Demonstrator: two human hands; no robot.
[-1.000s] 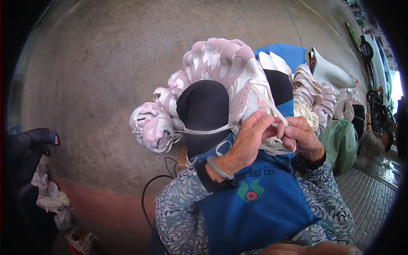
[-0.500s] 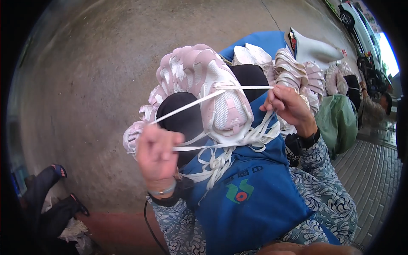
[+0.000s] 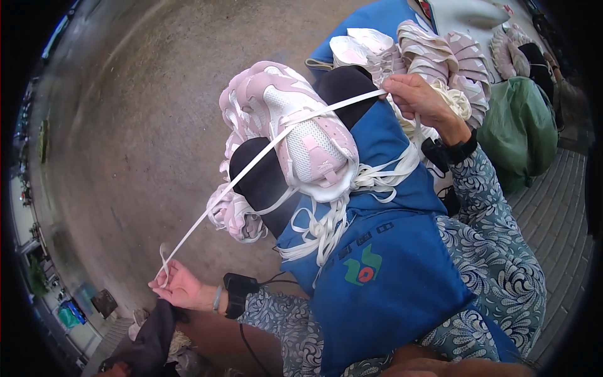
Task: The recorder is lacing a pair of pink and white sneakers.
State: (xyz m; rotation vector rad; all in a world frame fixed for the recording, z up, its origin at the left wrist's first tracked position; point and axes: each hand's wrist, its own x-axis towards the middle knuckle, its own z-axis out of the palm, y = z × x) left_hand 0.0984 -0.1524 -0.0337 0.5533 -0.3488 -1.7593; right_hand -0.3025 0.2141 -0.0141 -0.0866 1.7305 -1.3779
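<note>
A white shoelace (image 3: 235, 182) runs taut from lower left, across the pink-and-white shoe upper (image 3: 308, 151) on my lap, to upper right. My left hand (image 3: 179, 286) is stretched far out to the left, its fingers closed on one end of the lace, with a small loop of it sticking up. To the right of the upper, my right hand (image 3: 418, 100) pinches the other end. More uppers are stacked behind this one, over my dark-clad knees. Loose white laces (image 3: 323, 232) lie tangled below it on my blue apron (image 3: 389, 295).
Bundles of pink-and-white uppers (image 3: 427, 47) sit at the upper right, beside a green plastic bag (image 3: 518, 125). A blue cloth (image 3: 342, 38) lies behind them. Another person's dark-clad leg (image 3: 147, 339) is at the lower left, near my left hand. Concrete floor (image 3: 144, 138) spreads out left.
My left hand has swung far out to the left and down, drawing the lace out long. My right hand has risen slightly. The view has turned, and the shoe upper appears further left.
</note>
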